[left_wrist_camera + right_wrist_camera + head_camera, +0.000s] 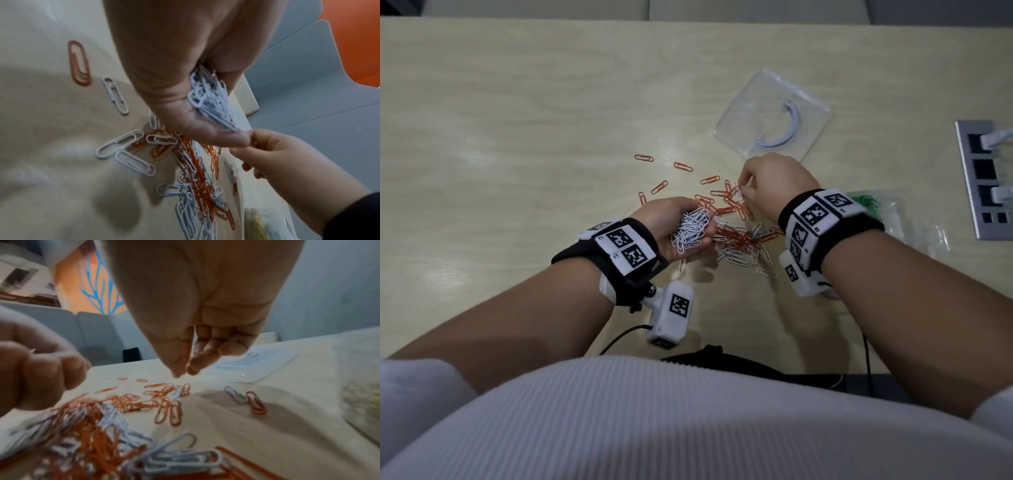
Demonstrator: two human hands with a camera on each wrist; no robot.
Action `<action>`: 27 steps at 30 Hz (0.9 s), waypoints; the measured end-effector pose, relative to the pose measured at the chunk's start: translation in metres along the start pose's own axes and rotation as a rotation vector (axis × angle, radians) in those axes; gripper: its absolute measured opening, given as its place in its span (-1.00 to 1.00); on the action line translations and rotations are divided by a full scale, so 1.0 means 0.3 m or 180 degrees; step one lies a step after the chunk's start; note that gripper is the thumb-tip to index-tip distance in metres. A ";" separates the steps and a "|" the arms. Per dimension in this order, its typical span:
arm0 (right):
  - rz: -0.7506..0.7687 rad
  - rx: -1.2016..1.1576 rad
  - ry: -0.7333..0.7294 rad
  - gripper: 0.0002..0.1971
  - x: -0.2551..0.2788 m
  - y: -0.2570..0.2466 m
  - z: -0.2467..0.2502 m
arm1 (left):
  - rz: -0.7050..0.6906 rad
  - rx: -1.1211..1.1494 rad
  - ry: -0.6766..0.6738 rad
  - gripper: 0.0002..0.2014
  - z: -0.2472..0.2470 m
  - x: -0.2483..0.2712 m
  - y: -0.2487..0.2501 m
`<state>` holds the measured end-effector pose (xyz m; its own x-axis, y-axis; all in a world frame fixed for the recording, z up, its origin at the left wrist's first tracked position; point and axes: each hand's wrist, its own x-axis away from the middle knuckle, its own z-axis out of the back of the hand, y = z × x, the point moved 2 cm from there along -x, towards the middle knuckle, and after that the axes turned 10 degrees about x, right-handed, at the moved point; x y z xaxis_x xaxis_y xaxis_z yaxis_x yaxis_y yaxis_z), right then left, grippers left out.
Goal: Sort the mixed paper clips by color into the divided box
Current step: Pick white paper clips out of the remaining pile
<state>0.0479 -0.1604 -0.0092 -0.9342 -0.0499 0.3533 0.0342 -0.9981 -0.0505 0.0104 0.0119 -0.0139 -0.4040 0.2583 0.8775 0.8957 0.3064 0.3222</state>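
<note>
- Curled fingers (207, 129) of the left hand (671, 222) cup a thick bunch of white paper clips (690, 229) against the palm; the left wrist view shows the clips wedged between the folded fingers and the heel of the hand, some sticking out past the thumb side.
- Right hand (774, 178) hangs fingers-down over the far edge of the pile, thumb and forefinger (193, 365) brought tip to tip. An orange sliver shows between them in the right wrist view, but blur makes it impossible to tell whether a clip is really pinched there.
- Other right fingers are folded loosely into the palm.
- Mixed pile of orange and white clips (736, 236) lies on the desk (517, 137) between the 2 hands, densest just beside the left hand.
- Loose orange clips (681, 167) are scattered farther out, toward the left and far side of the pile.
- Clear divided box (736, 116) sits on the desk beyond the right hand, apart from the pile; a curved white piece (787, 126) lies inside it, and no clips show in it.
- Clear bag with green clips (869, 205) lies beside the right wrist.
- Both wrists wear black bands with white marker tags (818, 216).
- Grey socket panel (983, 178) is set into the desk at far right.
</note>
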 end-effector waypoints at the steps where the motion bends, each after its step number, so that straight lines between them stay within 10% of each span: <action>1: 0.0097 0.0079 -0.0034 -0.85 -0.003 -0.009 -0.003 | -0.0006 -0.0014 0.0006 -0.70 -0.007 0.001 0.000; 27: 0.0236 0.0839 -0.0634 -0.88 0.015 -0.072 -0.016 | -0.0086 0.0047 0.0151 -0.69 -0.047 -0.003 -0.021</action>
<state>0.0414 -0.1390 -0.0109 -0.8388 -0.1027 0.5346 0.2145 -0.9649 0.1513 0.0077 -0.0031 -0.0118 -0.4184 0.2062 0.8845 0.8816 0.3263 0.3410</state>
